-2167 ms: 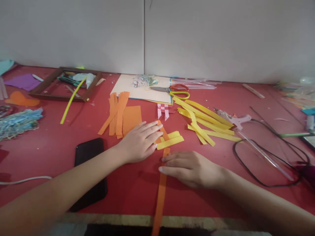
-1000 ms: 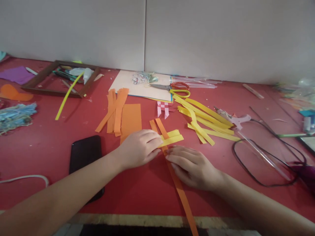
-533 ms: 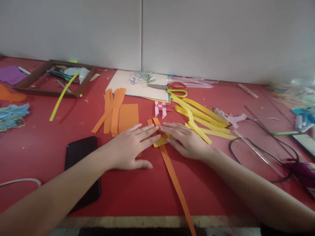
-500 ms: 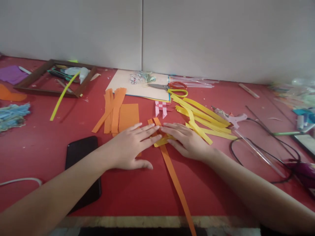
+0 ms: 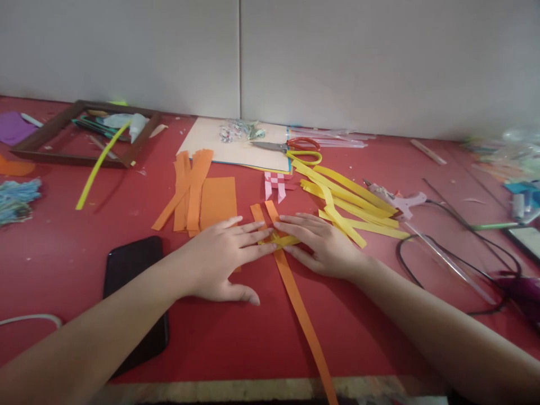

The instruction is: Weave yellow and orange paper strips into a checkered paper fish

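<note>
My left hand (image 5: pixel 228 250) lies palm down with fingers spread, its fingertips on crossed paper strips. From the other side my right hand (image 5: pixel 323 242) rests its outstretched fingers on the same strips. Beneath them, a yellow paper strip (image 5: pixel 287 241) crosses a long orange paper strip (image 5: pixel 301 306) that hangs past the table's front edge. A second orange strip end (image 5: pixel 256 212) shows beyond the left fingertips; part of the crossing is covered by fingers. A pink-and-white woven paper piece (image 5: pixel 275 181) lies just behind.
Orange strips (image 5: pixel 182 188) and an orange sheet (image 5: pixel 218 198) lie left; yellow strips (image 5: pixel 358 208) lie right. Scissors (image 5: pixel 304 157) rest by a pale board (image 5: pixel 202 140). A glue gun (image 5: pixel 399 202) trails its cable. A phone (image 5: pixel 133 264) lies under my left forearm, a wooden frame (image 5: pixel 46 132) far left.
My fingers have shifted slightly over the crossing, and the yellow strip now looks narrower and lies across the orange one. The left thumb sits a little lower. The view has moved slightly.
</note>
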